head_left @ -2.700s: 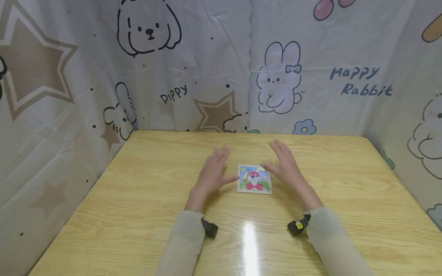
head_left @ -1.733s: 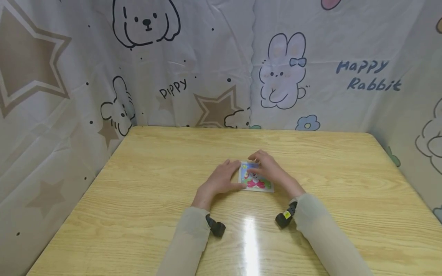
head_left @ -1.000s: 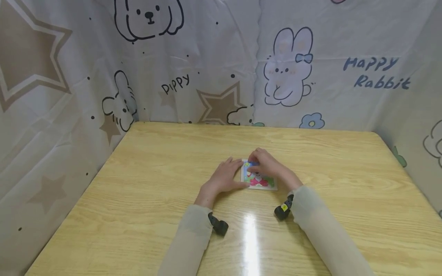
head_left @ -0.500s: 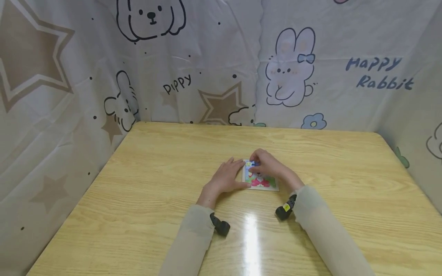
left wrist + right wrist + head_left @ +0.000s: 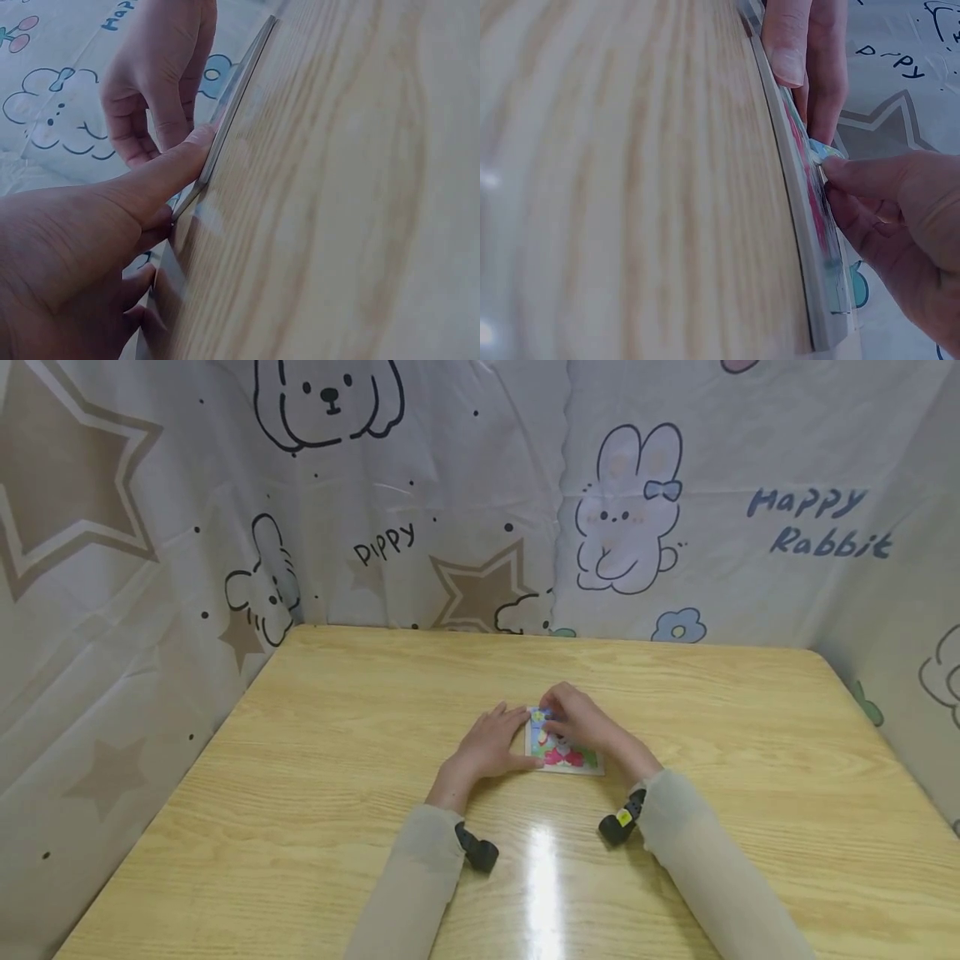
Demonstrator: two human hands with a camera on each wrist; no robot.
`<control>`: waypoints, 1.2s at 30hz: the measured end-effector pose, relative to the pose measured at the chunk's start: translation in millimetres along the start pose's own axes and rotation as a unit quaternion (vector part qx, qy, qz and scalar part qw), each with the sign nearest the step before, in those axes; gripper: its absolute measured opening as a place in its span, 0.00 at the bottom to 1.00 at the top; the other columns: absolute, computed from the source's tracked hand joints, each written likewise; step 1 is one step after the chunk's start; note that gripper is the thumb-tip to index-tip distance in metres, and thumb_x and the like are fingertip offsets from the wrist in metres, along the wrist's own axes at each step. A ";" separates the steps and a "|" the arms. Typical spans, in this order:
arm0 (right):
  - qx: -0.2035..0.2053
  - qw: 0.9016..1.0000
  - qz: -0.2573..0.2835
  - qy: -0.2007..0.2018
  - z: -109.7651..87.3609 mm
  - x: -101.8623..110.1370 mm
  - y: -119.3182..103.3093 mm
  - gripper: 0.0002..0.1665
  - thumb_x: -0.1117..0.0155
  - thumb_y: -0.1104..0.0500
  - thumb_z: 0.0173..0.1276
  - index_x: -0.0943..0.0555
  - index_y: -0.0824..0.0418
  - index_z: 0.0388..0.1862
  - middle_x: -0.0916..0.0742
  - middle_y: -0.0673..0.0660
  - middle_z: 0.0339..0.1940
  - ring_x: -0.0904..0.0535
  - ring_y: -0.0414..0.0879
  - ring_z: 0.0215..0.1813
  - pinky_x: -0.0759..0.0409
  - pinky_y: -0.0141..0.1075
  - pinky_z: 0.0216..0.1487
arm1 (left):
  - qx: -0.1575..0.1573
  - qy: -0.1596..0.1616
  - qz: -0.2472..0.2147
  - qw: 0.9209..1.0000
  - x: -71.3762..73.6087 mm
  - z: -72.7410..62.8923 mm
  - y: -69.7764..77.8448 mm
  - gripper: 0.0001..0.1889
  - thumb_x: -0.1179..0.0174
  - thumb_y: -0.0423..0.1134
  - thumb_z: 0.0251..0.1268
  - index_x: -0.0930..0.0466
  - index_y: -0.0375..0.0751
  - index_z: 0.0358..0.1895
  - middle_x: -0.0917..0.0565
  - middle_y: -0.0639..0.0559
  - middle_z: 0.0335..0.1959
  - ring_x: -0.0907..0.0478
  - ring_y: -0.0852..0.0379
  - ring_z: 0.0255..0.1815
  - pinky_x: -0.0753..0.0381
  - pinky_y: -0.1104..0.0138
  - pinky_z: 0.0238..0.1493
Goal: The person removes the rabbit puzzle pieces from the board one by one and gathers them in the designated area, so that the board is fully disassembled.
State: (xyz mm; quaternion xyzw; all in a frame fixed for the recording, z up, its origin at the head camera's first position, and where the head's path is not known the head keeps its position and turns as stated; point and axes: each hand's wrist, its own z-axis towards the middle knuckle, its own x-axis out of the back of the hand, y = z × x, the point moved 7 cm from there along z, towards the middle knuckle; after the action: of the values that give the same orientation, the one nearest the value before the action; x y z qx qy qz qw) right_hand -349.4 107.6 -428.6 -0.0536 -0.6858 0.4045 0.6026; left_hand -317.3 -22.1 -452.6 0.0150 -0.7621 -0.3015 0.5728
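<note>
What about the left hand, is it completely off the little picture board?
No, in the head view the left hand's thumb lies over the picture board's near left corner.

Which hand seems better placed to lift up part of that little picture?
Likely the right hand: its thumb and finger pinch a small piece at the picture board. The left hand has its thumb on the board's edge.

The right hand (image 5: 581, 720) covers the far right part of the picture board (image 5: 564, 758), hiding the design beneath. The bluish piece (image 5: 825, 151) pinched at its fingertips is too small for its outline to be told. The left hand (image 5: 489, 745) hides a bit of the board's near left edge under its thumb. Both sleeves (image 5: 408, 889) run out of view at the near side, and the top of the far dog drawing (image 5: 329, 397) is cut off.
</note>
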 end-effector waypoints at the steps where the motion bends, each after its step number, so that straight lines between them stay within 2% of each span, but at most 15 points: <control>1: -0.007 1.000 0.011 -0.001 -0.3 -0.2 1.7 0.13 0.36 0.66 0.67 0.24 0.67 0.49 0.20 0.64 0.47 0.20 0.53 0.48 0.17 0.43 0.50 | 0.001 0.000 0.000 1.000 -0.3 0.1 0.0 0.44 0.38 0.61 0.61 0.44 0.49 0.77 0.42 0.53 0.79 0.58 0.48 0.83 0.57 0.52 0.83; 6: -0.045 0.996 0.072 0.002 -2.4 -0.3 11.3 0.13 0.38 0.66 0.68 0.24 0.67 0.51 0.19 0.66 0.52 0.18 0.58 0.55 0.16 0.45 0.55 | 0.001 0.002 -0.004 1.000 -0.1 -0.8 1.6 0.44 0.37 0.61 0.60 0.43 0.49 0.77 0.41 0.53 0.79 0.57 0.49 0.83 0.57 0.52 0.83; 17: -0.079 0.990 0.113 0.013 -8.8 1.5 21.3 0.13 0.39 0.64 0.70 0.24 0.63 0.52 0.19 0.63 0.55 0.19 0.56 0.57 0.17 0.46 0.57 | -0.001 0.001 0.003 1.000 -0.5 -2.0 2.7 0.44 0.37 0.61 0.60 0.43 0.50 0.77 0.41 0.54 0.79 0.57 0.49 0.83 0.58 0.52 0.83; 27: -0.082 0.990 0.118 0.016 -20.3 9.7 26.6 0.12 0.41 0.63 0.72 0.25 0.63 0.52 0.20 0.64 0.56 0.21 0.59 0.60 0.21 0.51 0.63 | 0.002 -0.002 -0.003 1.000 -0.3 -1.7 1.3 0.44 0.38 0.62 0.61 0.44 0.50 0.77 0.43 0.54 0.80 0.58 0.49 0.83 0.59 0.53 0.83; 36: -0.114 0.986 0.121 0.025 -28.7 15.2 43.1 0.12 0.41 0.62 0.72 0.25 0.59 0.52 0.19 0.61 0.57 0.21 0.57 0.61 0.21 0.50 0.64 | 0.006 0.002 -0.013 1.000 -1.0 -0.9 -1.9 0.45 0.37 0.62 0.60 0.44 0.50 0.77 0.43 0.54 0.80 0.58 0.50 0.83 0.59 0.53 0.83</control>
State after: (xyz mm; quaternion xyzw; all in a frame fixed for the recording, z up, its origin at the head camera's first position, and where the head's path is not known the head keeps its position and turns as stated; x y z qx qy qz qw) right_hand -346.4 158.9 -444.9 -0.2142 -0.7008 0.3919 0.5562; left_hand -316.8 -23.7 -454.2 0.0287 -0.7626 -0.3043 0.5701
